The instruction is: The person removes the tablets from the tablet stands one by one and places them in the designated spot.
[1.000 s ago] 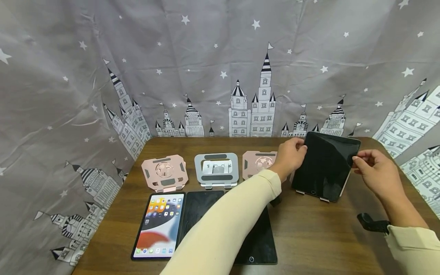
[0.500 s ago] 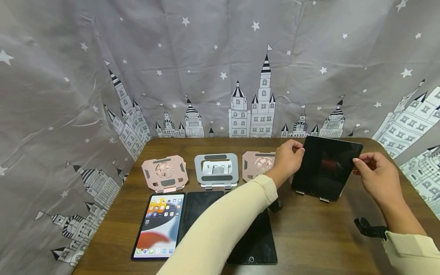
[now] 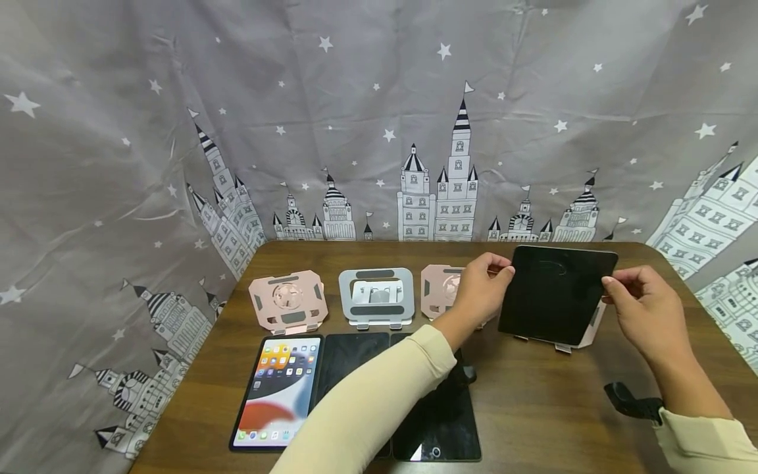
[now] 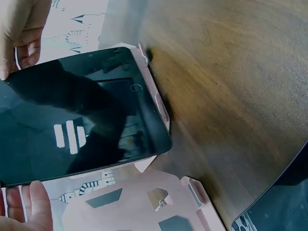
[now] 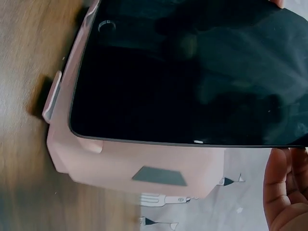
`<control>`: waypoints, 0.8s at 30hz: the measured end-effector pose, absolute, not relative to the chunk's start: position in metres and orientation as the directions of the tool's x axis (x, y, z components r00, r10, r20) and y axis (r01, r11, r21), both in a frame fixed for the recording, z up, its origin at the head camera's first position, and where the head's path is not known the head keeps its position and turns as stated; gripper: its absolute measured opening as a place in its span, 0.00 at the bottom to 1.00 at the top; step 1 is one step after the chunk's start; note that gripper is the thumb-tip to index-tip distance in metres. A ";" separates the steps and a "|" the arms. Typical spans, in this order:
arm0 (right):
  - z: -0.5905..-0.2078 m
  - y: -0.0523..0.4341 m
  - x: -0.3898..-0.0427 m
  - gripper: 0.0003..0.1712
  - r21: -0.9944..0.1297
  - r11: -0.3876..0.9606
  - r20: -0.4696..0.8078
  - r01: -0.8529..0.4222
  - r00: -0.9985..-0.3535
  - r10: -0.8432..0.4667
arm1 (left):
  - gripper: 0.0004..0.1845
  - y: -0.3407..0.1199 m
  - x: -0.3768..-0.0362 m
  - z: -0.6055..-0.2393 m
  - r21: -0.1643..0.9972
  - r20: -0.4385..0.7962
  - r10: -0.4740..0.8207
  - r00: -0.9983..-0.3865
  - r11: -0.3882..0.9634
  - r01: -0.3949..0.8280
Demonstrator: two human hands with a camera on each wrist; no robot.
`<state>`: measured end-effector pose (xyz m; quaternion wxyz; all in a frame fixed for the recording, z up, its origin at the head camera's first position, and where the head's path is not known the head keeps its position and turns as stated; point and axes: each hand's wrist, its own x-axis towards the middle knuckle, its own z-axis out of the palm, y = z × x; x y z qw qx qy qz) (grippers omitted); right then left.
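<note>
A dark-screened tablet (image 3: 556, 294) leans upright on a pink stand (image 3: 591, 327) toward the right end of the wooden table (image 3: 533, 408); its lower edge sits on the stand's 2 small lips. The left hand (image 3: 478, 295) holds the tablet's upper left edge, fingers curled around it with the thumb in front. The right hand (image 3: 642, 308) pinches the tablet's upper right corner between thumb and bent fingers. From the right wrist view the pink stand shows below the tablet's long edge, and the tablet's home button points toward the table.

Left of the tablet stand 3 bare stands in a row: a pink stand partly hidden by the left hand (image 3: 441, 289), a silver stand (image 3: 376, 295), and another pink stand farthest away (image 3: 287, 300). In front of that row lie 3 more tablets flat: a lit tablet (image 3: 277, 391) showing app icons, then 2 dark tablets (image 3: 351, 359) largely covered by the cream sleeve (image 3: 379, 401).
</note>
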<state>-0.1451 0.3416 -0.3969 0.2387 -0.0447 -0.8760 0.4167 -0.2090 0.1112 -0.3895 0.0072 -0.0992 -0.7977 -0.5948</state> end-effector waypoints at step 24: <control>-0.421 0.300 -0.128 0.11 -0.765 0.635 0.300 -0.113 -0.934 0.194 | 0.03 0.059 -0.178 -0.415 0.990 0.006 0.229 -0.973 0.137 0.039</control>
